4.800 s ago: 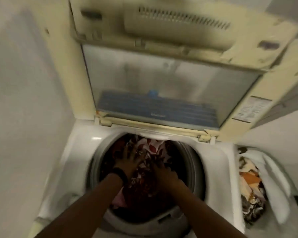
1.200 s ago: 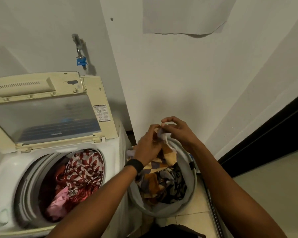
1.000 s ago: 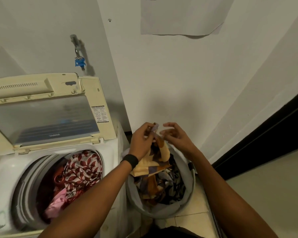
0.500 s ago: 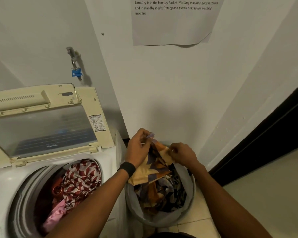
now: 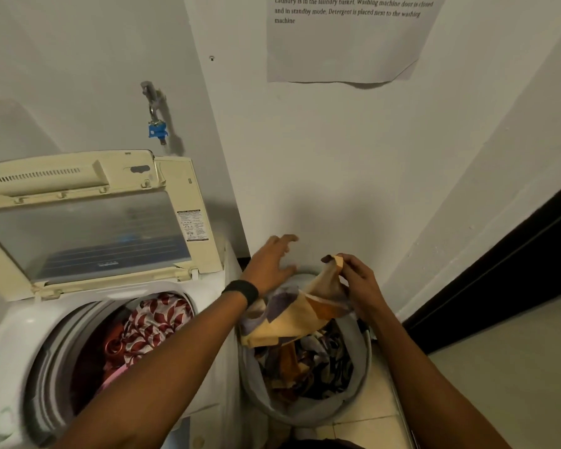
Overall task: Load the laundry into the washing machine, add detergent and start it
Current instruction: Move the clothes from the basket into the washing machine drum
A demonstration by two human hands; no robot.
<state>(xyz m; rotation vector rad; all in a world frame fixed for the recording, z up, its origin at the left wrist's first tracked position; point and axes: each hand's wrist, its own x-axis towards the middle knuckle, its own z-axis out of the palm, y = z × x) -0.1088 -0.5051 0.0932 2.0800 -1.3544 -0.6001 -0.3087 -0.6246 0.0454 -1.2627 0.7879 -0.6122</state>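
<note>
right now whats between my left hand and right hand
Head view: a raised corner of the patterned cloth, pinched by the right hand; the left hand is open.

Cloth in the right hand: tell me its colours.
The cloth has pale orange, darker orange and grey-lilac patches; head view.

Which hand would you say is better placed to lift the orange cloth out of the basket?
Probably the right hand: it pinches a corner of the cloth above the basket, while the left hand is open and empty.
</note>
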